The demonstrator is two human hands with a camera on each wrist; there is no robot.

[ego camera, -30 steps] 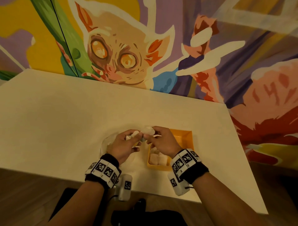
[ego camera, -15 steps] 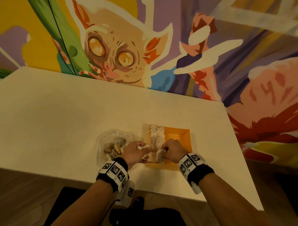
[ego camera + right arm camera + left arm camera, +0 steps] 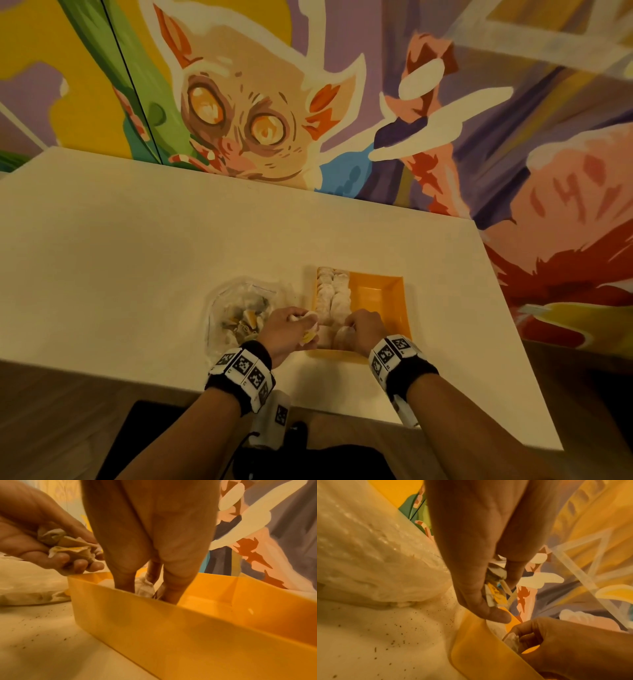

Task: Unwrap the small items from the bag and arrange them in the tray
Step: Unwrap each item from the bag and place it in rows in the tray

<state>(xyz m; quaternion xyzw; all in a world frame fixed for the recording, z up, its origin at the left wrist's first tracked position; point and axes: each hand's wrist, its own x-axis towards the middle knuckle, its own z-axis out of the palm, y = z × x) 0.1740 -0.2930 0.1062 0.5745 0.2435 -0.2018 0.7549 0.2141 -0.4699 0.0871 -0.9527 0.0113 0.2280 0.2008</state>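
Note:
An orange tray (image 3: 380, 301) sits on the table with several small white items (image 3: 330, 296) lined up along its left side. Left of it lies a clear plastic bag (image 3: 239, 308) of wrapped items. My left hand (image 3: 305, 325) hovers at the tray's left rim and grips a crumpled white and yellow wrapper (image 3: 72, 547), which also shows in the left wrist view as the wrapper (image 3: 494, 592). My right hand (image 3: 349, 329) reaches into the tray's near left corner. Its fingertips (image 3: 168, 595) pinch an unwrapped white item (image 3: 144, 588) low inside the tray.
The cream table (image 3: 137, 257) runs far to the left and back to a painted mural wall. The tray's near wall (image 3: 171, 622) stands between my right wrist and the item. The table's near edge is just behind my wrists. Dark crumbs dot the tabletop (image 3: 393, 635).
Both hands came down from in front of me, where they pulled the wrapper apart. The right hand carried the white item into the tray; the left kept the wrapper.

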